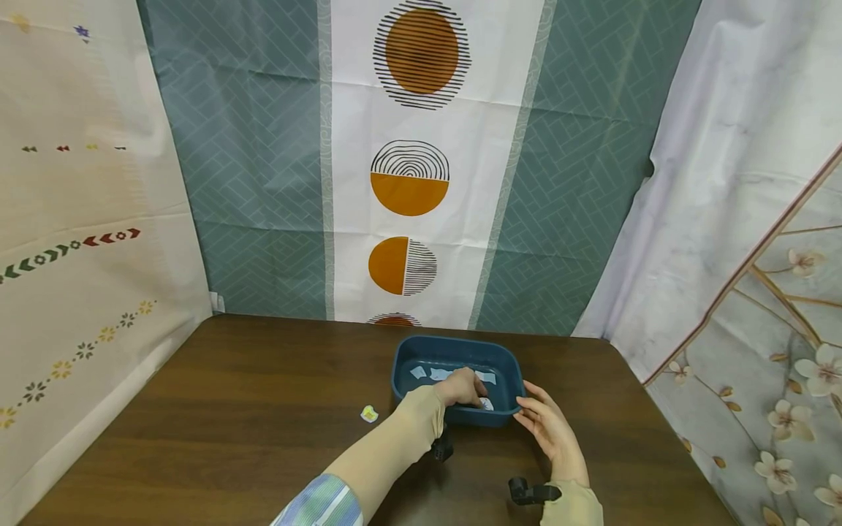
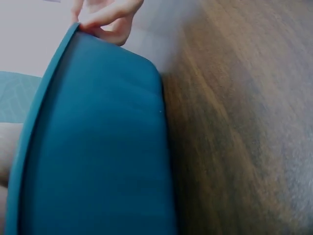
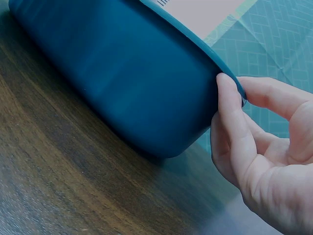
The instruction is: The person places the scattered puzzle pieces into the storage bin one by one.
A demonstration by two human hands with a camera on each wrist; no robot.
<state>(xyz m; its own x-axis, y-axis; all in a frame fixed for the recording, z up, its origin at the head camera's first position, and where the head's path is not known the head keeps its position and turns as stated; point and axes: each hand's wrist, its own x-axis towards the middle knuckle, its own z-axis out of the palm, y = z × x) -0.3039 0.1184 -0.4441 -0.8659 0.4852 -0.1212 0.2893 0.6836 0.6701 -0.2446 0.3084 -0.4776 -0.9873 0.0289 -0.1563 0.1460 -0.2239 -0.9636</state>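
Note:
A dark blue plastic basin (image 1: pixel 454 416) stands on the wooden table. My left hand (image 1: pixel 463 386) reaches over its near rim, fingers curled down inside and pinching a small white piece of paper (image 1: pixel 486 404) with dark marks. Farther back in the basin lie several pale scraps of paper (image 1: pixel 439 374). At the right end, my right hand (image 3: pixel 264 132) pinches the rim between thumb and fingers. The left wrist view is filled by the basin's outer wall (image 2: pixel 98 137), which hides most of the left hand.
A small yellow and white cutout (image 1: pixel 369 414) lies on the brown table (image 1: pixel 230 409), left of the basin. Behind the table hangs a green and white patterned curtain (image 1: pixel 263 183). Pale patterned cloths close off the left and right sides.

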